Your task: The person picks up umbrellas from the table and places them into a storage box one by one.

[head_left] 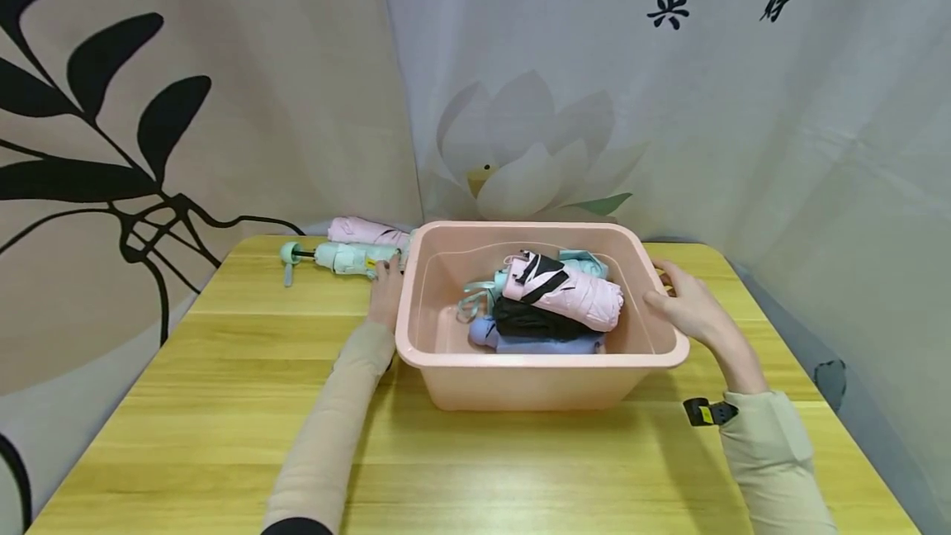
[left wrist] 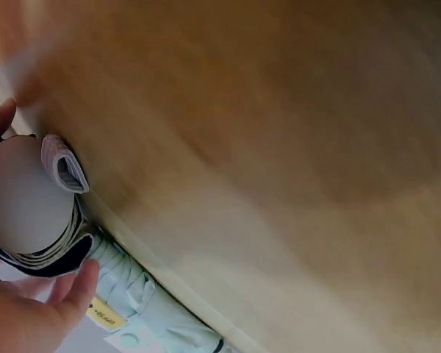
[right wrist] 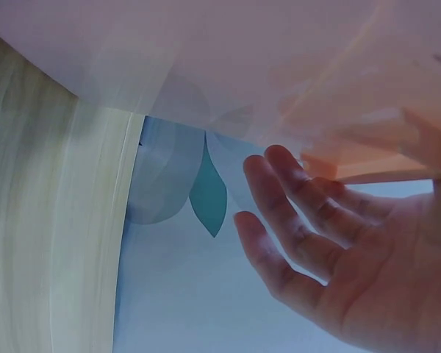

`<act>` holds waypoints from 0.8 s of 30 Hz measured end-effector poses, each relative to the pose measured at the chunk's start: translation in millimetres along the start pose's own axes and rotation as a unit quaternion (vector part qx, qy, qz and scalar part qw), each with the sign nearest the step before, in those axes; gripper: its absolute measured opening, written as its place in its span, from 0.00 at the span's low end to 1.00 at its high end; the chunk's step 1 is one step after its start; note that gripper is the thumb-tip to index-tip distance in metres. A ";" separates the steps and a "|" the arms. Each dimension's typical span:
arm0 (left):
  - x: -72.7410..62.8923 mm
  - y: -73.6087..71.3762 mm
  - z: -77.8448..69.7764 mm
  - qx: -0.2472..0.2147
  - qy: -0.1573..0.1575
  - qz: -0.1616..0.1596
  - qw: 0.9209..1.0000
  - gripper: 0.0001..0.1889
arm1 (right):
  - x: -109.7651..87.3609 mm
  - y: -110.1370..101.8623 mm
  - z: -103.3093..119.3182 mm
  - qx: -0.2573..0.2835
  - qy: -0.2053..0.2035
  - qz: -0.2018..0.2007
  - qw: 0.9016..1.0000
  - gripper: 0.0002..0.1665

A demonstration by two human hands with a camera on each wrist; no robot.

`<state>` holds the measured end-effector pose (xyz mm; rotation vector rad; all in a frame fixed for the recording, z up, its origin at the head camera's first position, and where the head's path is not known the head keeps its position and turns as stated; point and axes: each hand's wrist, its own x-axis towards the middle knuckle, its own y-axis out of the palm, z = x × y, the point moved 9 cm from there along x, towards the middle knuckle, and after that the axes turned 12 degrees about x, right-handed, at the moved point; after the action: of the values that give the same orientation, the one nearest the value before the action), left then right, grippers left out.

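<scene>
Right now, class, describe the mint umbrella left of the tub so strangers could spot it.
Find the pink tub on the table. Left of it, by the left hand, lies the mint umbrella. Its mint colour and black shaft set it apart from the pink bundle behind.

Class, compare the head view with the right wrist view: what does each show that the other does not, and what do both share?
Only the head view shows the umbrellas inside the tub, the left hand, the teal umbrella and the black writing.

Only the right wrist view shows the palm side of the right hand.

Both show the tub, right hand, table and green leaf.
</scene>
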<state>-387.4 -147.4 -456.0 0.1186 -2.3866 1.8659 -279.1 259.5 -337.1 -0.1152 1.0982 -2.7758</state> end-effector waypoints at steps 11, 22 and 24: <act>-1.6 4.7 3.2 -0.087 -0.032 0.027 0.995 0.30 | -0.4 0.3 0.1 0.000 0.005 0.003 1.000 0.37; 1.2 3.9 -0.1 -0.019 0.006 0.016 1.000 0.20 | -1.4 0.7 -1.1 0.013 0.003 0.000 1.000 0.36; 2.6 4.2 0.7 -0.004 0.012 0.013 1.000 0.20 | -1.0 0.6 -1.1 0.011 0.002 0.000 1.000 0.36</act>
<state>-390.6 -147.1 -459.9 0.0654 -2.3917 1.8566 -278.2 260.0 -338.3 -0.1082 1.0682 -2.7887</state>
